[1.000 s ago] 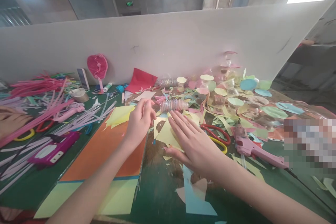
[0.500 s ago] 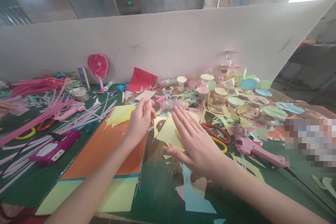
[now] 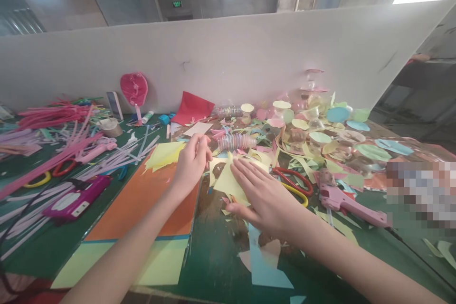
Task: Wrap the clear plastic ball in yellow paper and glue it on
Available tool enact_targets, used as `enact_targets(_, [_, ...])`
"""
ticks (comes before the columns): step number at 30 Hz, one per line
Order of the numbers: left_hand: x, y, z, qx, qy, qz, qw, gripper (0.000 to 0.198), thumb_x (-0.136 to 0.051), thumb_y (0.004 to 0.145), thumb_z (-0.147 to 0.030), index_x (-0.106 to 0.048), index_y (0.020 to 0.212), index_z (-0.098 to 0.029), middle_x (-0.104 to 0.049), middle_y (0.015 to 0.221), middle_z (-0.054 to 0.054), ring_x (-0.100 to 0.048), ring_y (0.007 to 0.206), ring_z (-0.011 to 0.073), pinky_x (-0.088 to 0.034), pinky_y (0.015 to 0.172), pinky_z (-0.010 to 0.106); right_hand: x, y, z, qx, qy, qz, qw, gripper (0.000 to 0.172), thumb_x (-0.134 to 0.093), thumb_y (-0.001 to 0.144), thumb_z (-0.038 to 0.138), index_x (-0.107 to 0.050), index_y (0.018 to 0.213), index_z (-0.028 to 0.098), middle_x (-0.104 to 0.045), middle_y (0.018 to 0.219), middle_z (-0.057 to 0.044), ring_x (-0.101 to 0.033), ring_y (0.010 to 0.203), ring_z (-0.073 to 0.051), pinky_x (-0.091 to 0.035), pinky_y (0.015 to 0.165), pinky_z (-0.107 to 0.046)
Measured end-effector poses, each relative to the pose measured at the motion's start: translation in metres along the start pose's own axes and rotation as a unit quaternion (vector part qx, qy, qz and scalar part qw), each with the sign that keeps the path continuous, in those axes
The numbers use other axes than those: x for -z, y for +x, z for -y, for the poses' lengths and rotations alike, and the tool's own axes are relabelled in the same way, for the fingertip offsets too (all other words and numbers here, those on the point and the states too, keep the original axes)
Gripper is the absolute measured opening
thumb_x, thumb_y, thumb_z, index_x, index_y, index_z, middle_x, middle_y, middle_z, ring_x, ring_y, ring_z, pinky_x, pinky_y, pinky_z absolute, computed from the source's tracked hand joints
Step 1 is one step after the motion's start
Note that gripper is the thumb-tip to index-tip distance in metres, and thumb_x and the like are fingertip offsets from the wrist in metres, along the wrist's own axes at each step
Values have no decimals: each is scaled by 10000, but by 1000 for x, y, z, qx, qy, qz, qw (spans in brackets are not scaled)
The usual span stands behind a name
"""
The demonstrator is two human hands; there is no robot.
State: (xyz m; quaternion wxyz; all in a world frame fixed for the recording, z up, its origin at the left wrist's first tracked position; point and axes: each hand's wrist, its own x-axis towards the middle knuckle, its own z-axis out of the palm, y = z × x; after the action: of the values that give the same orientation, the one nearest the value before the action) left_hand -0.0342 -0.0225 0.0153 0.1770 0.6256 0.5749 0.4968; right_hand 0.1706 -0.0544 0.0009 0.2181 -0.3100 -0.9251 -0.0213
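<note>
My left hand point(image 3: 194, 159) is raised over the right edge of the orange sheet point(image 3: 142, 204), fingers curled together; whatever they may pinch is too small to make out. My right hand point(image 3: 258, 192) lies palm down with fingers stretched out, over pale yellow paper point(image 3: 228, 180). Just beyond both hands lies a ribbed clear plastic piece point(image 3: 237, 142). Scissors with red and yellow handles point(image 3: 297, 185) rest beside my right hand. Yellow sheets point(image 3: 164, 154) lie left of my left hand.
A pink glue gun point(image 3: 352, 204) with a cord lies at the right. Paper-topped plastic cups point(image 3: 313, 118) crowd the back right. Paper strips point(image 3: 85, 175), a purple device point(image 3: 76, 198) and a pink fan point(image 3: 134, 90) are on the left. A grey partition point(image 3: 213, 61) stands behind.
My right hand's fingers have lowered slightly, showing more of the ribbed plastic piece. My left hand has barely moved. Another person's hand at the far left edge has gone out of view.
</note>
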Motion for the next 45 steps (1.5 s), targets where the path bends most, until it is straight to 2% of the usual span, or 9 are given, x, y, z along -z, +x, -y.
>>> enact_targets(2, [0,0,1,0,4,4,1000,266,-346,989,-447,-502,905,-249,-564,574,-56,-515,472,134,-419,539,260,0,0,-1,-1,4,0,1000,863,-328,929,684,-351,1486,25,-317,1543,-208,-216,1462,-302,-280,1184,-490])
enact_targets(7, [-3,-1,3,3,9,16,1000,248,-355,984,-437,-503,907,-253,-563,568,-56,-509,479,143,-404,523,256,1,0,-1,8,-12,-52,999,872,-313,945,659,-239,1521,8,-154,1592,-204,-56,1485,-294,-220,1198,-506])
enact_targets(13, [-4,-2,4,-2,22,23,999,258,-357,982,-452,-507,912,-255,-567,578,-55,-510,480,141,-406,529,257,4,0,0,41,13,9,999,790,-288,972,622,-368,1473,16,-325,1545,-184,-211,1467,-269,-265,1191,-459])
enact_targets(18, [-5,-2,4,3,20,31,999,266,-348,982,-451,-511,915,-253,-561,569,-60,-509,479,138,-405,527,254,7,0,-1,36,-19,-67,997,873,-350,943,648,-242,1515,-2,-154,1595,-191,-28,1490,-261,-176,1210,-485])
enact_targets(24, [-5,-2,5,-7,37,33,999,258,-345,978,-441,-507,921,-249,-561,571,-58,-518,482,140,-416,538,255,1,0,-1,20,-10,3,1000,725,-325,991,546,-387,1455,-9,-310,1546,-203,-208,1465,-287,-280,1184,-472])
enact_targets(30, [-6,-3,5,-6,29,32,999,268,-341,979,-446,-515,919,-252,-562,569,-58,-518,482,141,-424,537,254,0,-1,-1,21,-26,-88,996,820,-374,958,580,-181,1537,33,-160,1596,-195,-14,1488,-268,-201,1201,-507])
enact_targets(36, [-4,-1,5,20,51,9,998,266,-346,972,-442,-517,898,-252,-577,575,-43,-537,498,152,-412,524,252,-4,-4,-2,16,18,-29,999,813,-377,930,617,-348,1481,21,-353,1532,-205,-228,1463,-287,-280,1178,-490])
enact_targets(41, [-3,0,6,29,58,4,998,266,-353,970,-442,-524,884,-257,-594,585,-41,-543,512,161,-408,532,261,-2,-4,-1,25,9,-96,995,854,-373,926,596,-159,1545,48,-167,1606,-173,-66,1494,-268,-216,1193,-512])
enact_targets(45, [-4,0,8,27,84,9,996,263,-362,970,-443,-521,875,-257,-597,588,-40,-540,504,163,-399,537,269,-3,-5,2,25,1,-94,995,829,-390,925,576,-236,1522,21,-222,1589,-195,-89,1491,-298,-212,1191,-527])
